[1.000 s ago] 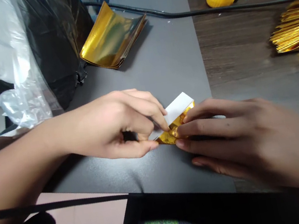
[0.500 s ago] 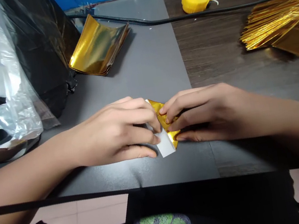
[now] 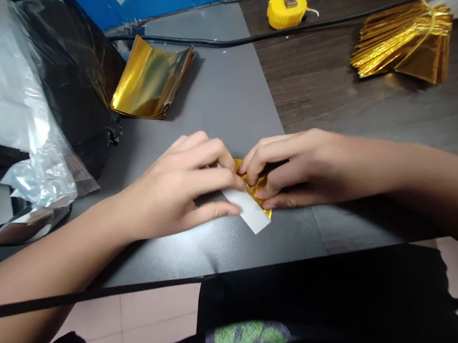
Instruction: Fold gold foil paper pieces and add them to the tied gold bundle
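Observation:
A small sheet of gold foil paper point(image 3: 249, 210) lies on the grey mat in front of me, its white backing partly folded up beside the gold side. My left hand point(image 3: 189, 183) curls over the white part, with thumb and fingers pressing on it. From the other side, my right hand point(image 3: 305, 167) has bent fingers bunched on the crinkled gold part. Both hands cover much of the sheet, so its upper end is mostly hidden.
A stack of gold foil sheets point(image 3: 150, 79) rests on the grey mat point(image 3: 237, 93), beside a black plastic bag point(image 3: 72, 87). A yellow tape measure point(image 3: 287, 10) sits behind a black cable point(image 3: 318, 24). At right lies a tied bundle of folded gold paper point(image 3: 404, 43).
My left fingers have shifted up along the paper, and more of the white strip shows below them. The right fingers have curled tighter over the gold side. The whole view has shifted slightly.

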The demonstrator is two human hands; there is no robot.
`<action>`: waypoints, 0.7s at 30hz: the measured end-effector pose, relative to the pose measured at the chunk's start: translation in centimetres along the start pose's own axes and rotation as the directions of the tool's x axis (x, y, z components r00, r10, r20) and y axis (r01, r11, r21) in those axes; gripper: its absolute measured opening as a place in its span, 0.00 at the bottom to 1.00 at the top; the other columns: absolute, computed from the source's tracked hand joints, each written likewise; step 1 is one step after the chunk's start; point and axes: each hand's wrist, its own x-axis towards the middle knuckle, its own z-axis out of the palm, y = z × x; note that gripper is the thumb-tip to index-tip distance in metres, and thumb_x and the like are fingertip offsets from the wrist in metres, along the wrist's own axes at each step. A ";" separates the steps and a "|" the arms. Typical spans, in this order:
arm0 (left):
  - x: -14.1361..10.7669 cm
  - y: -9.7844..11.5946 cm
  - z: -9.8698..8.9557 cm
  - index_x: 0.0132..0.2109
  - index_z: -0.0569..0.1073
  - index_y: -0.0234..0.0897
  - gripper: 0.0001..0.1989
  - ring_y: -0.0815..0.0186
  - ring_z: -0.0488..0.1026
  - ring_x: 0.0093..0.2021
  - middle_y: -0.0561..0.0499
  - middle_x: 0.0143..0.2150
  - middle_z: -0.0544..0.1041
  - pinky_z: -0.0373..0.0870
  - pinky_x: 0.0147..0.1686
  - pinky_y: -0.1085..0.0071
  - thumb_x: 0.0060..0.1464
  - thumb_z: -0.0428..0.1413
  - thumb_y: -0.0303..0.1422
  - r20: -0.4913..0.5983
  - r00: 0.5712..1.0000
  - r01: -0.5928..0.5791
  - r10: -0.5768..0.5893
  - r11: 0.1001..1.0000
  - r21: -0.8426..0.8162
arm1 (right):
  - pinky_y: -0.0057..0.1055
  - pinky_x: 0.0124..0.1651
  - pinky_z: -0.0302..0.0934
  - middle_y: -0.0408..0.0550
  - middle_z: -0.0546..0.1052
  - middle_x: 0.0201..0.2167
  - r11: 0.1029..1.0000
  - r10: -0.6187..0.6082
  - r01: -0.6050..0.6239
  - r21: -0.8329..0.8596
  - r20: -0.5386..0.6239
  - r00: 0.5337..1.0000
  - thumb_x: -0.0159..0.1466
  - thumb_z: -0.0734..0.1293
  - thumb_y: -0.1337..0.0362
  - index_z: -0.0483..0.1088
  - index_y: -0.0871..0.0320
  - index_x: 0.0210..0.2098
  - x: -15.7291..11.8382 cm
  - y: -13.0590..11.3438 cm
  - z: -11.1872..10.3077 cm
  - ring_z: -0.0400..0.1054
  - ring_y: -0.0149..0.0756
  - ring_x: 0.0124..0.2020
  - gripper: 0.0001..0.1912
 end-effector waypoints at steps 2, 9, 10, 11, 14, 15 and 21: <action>0.1 0.9 0.0 0.49 0.79 0.42 0.16 0.62 0.73 0.43 0.47 0.45 0.80 0.62 0.43 0.64 0.64 0.59 0.48 0.084 0.991 -0.106 0.106 0.994 -0.012 | 0.35 0.50 0.65 0.52 0.77 0.43 1.000 -0.026 0.025 0.008 0.011 1.000 0.72 0.66 0.65 0.76 0.60 0.38 -0.2 0.0 0.0 0.70 0.36 0.46 0.08; 0.2 3.9 0.7 0.48 0.78 0.43 0.18 0.63 0.72 0.39 0.51 0.40 0.80 0.60 0.37 0.63 0.70 0.50 0.49 0.188 0.951 -0.251 0.244 0.968 0.013 | 0.33 0.51 0.64 0.52 0.75 0.43 0.997 0.016 -0.025 0.079 0.113 0.993 0.74 0.64 0.65 0.75 0.61 0.37 0.0 -1.8 0.6 0.68 0.36 0.47 0.10; 0.2 4.3 0.8 0.45 0.78 0.43 0.16 0.65 0.72 0.38 0.52 0.38 0.79 0.59 0.37 0.64 0.71 0.49 0.45 0.179 0.954 -0.243 0.239 0.970 0.001 | 0.34 0.52 0.64 0.52 0.75 0.44 0.996 0.011 -0.022 0.084 0.124 0.992 0.74 0.64 0.65 0.75 0.61 0.37 0.1 -2.1 0.7 0.68 0.36 0.48 0.10; 0.3 4.7 1.0 0.41 0.78 0.42 0.15 0.66 0.71 0.36 0.53 0.36 0.78 0.59 0.36 0.64 0.72 0.49 0.40 0.163 0.959 -0.235 0.231 0.972 0.002 | 0.35 0.52 0.64 0.53 0.75 0.44 0.996 0.006 -0.018 0.087 0.133 0.991 0.74 0.64 0.65 0.74 0.61 0.37 0.2 -2.3 0.8 0.68 0.37 0.48 0.10; 0.3 5.6 1.5 0.29 0.72 0.38 0.18 0.69 0.66 0.29 0.56 0.28 0.74 0.56 0.34 0.65 0.70 0.49 0.27 0.081 0.966 -0.251 0.244 0.963 0.096 | 0.36 0.51 0.63 0.54 0.75 0.43 0.996 0.010 -0.022 0.088 0.140 0.990 0.74 0.63 0.67 0.73 0.61 0.35 0.4 -2.9 1.1 0.67 0.39 0.47 0.11; 0.3 5.8 1.6 0.27 0.71 0.38 0.19 0.70 0.65 0.29 0.56 0.27 0.74 0.56 0.33 0.65 0.69 0.50 0.26 0.061 0.965 -0.262 0.256 0.957 0.122 | 0.36 0.50 0.62 0.54 0.74 0.43 0.996 0.018 -0.030 0.084 0.142 0.990 0.74 0.63 0.67 0.73 0.61 0.34 0.5 -3.0 1.2 0.67 0.39 0.46 0.12; -0.2 4.5 1.8 0.32 0.75 0.41 0.14 0.67 0.70 0.32 0.54 0.30 0.76 0.59 0.35 0.65 0.68 0.53 0.35 0.070 0.985 -0.162 0.159 0.986 0.048 | 0.35 0.51 0.62 0.53 0.74 0.43 0.999 -0.011 0.015 -0.038 0.106 0.994 0.73 0.65 0.63 0.75 0.61 0.36 0.4 -2.3 1.0 0.67 0.38 0.47 0.12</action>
